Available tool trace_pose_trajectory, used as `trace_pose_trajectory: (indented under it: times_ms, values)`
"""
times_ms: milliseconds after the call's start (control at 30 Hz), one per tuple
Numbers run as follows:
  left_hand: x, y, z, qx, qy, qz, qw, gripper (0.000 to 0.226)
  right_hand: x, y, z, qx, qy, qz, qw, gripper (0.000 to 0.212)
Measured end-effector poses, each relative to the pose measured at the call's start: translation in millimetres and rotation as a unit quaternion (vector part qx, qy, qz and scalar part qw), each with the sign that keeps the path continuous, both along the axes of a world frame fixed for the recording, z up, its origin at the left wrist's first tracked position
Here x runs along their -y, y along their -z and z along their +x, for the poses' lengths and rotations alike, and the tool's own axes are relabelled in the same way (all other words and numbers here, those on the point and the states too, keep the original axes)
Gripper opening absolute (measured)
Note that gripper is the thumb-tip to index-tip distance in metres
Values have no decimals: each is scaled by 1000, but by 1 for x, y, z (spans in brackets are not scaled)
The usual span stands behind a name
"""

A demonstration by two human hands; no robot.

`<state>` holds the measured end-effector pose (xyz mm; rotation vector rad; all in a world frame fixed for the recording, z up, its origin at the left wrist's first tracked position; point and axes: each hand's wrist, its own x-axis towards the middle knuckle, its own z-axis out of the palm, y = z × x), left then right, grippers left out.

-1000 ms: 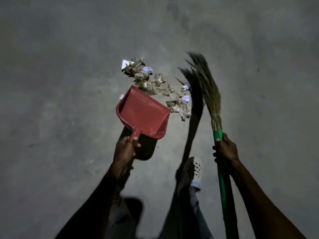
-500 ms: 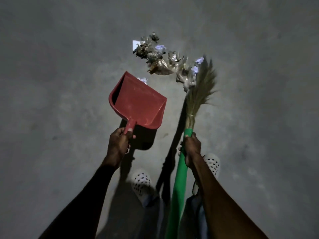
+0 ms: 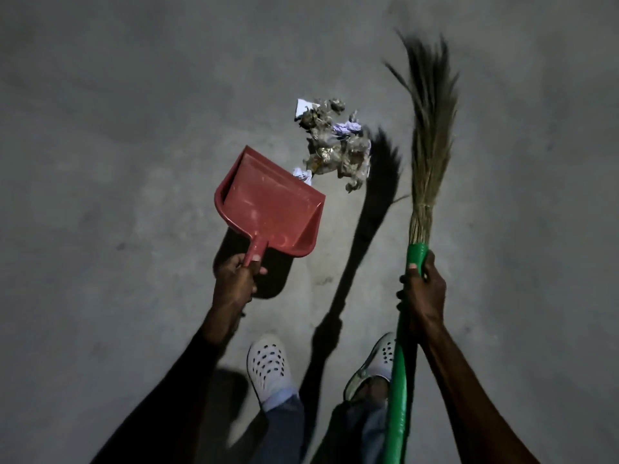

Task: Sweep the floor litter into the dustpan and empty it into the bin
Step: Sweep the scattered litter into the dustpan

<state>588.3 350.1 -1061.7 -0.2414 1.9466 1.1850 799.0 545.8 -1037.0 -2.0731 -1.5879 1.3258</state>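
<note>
Litter (image 3: 335, 144) lies heaped on the floor (image 3: 117, 162) just beyond the red dustpan (image 3: 268, 202), whose handle the left hand (image 3: 234, 279) grips; the right hand (image 3: 422, 289) grips the broom (image 3: 430, 135).

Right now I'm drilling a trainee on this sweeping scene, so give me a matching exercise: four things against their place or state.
Things:
1. dustpan
2. broom
3. litter pile
4. white clogs

Place or state:
A. gripped by the right hand at its green handle
B. on the person's feet
C. lying on the floor
D. red, held by the left hand

Pairs: 1-D, 2-A, 3-C, 4-B
</note>
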Motion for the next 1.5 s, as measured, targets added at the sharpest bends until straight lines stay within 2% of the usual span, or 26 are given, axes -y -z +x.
trace_pose_trajectory:
  times_ms: [133,267,400,500,567,633,733,967,1133,1267,1500]
  values:
    - [7,3,8,4,-11,-3,1000,18,-2,1,10,14,-98,-18,995,56]
    - [21,11,20,1,-21,-39,999,26,9,22,10,54,-229,-35,971,56]
    - [43,20,29,-5,-21,-89,996,41,29,40,11,97,-353,-54,929,60]
    - [58,23,35,-9,-25,-106,994,51,42,51,8,137,-443,-64,883,57]
    - [65,24,36,-7,-31,-109,993,55,46,59,7,168,-469,-89,863,57]
    - [67,22,36,-3,-34,-111,993,55,47,64,7,191,-464,-105,859,57]
    - [64,17,33,-1,-21,-112,993,53,43,65,10,195,-398,-120,889,56]
    - [47,11,30,-1,-35,-109,993,47,23,40,18,101,-297,-114,943,54]
    - [29,13,36,10,-45,-99,994,47,11,28,-21,25,-319,-112,941,54]
    - [10,11,20,3,-38,-85,996,57,-1,32,-79,5,-330,-119,936,53]
    - [-17,17,-6,-24,-18,-59,998,40,-26,48,-134,9,-329,-142,934,50]
